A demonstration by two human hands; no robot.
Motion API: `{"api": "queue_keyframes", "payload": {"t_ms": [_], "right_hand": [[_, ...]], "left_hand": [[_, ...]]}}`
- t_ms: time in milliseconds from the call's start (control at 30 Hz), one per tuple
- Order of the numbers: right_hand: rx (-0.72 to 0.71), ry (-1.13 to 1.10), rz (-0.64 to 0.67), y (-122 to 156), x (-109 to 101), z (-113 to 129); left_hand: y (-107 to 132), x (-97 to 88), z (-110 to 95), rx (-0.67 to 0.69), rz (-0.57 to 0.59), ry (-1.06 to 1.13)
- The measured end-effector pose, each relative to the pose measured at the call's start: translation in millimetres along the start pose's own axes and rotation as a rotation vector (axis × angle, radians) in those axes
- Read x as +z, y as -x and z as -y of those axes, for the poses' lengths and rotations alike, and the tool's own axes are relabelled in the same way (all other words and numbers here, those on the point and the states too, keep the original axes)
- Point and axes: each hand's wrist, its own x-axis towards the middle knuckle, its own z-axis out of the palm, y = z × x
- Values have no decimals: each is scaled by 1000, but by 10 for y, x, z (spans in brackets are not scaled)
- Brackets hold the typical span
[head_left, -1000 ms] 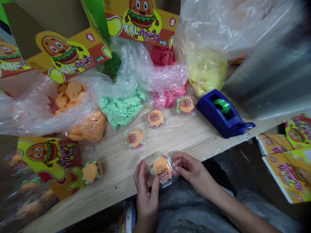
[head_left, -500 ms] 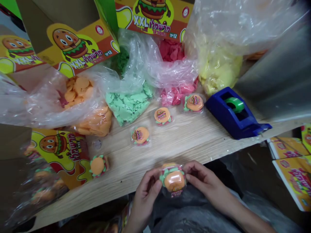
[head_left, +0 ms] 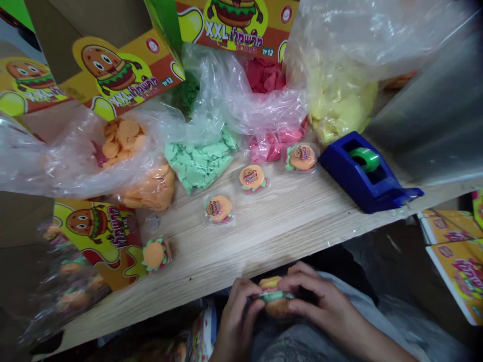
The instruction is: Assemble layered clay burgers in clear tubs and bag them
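Note:
Between my two hands, just off the table's front edge, is a marshmallow burger in a clear plastic case (head_left: 277, 297), tilted so its layers show from the side. My left hand (head_left: 241, 306) pinches its left end, and my right hand (head_left: 315, 294) grips the right end. On the table, several more burgers lie apart: a cased one (head_left: 219, 208), another cased one (head_left: 252, 178), a third cased one (head_left: 301, 157), and an uncased-looking burger (head_left: 154, 255) at the left.
A blue tape dispenser (head_left: 368, 173) stands at the right. Behind are bags of orange pieces (head_left: 147, 186), green pieces (head_left: 202, 161), pink pieces (head_left: 269, 146) and yellow pieces (head_left: 341, 105). Printed cartons (head_left: 113, 75) line the back. An open box (head_left: 101, 236) with wrapped burgers sits left.
Both hands have drawn the cased burger down toward my body, off the table edge. It has turned from face-up to side-on, and my right fingers now wrap further over it.

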Motion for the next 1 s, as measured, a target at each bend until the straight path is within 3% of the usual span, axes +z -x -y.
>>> {"api": "queue_keyframes", "payload": {"t_ms": [167,300,500,900,1000], "right_hand": [[-2,-16,-9,4,-40,-89],[-5,19,-18,31,-47,-147],[26,15,-28,42,-32,-150],[-1,222,103,-75,-26,-131],[9,251,107,-135,-63,-114]], "left_hand": [[14,83,48,260,55,-234],[-26,113,54,322,60,-295],[-32,145,83,191,172,-243],[-66,225,162,102,176,-111],[-89,256,120,34,123,-12]]}}
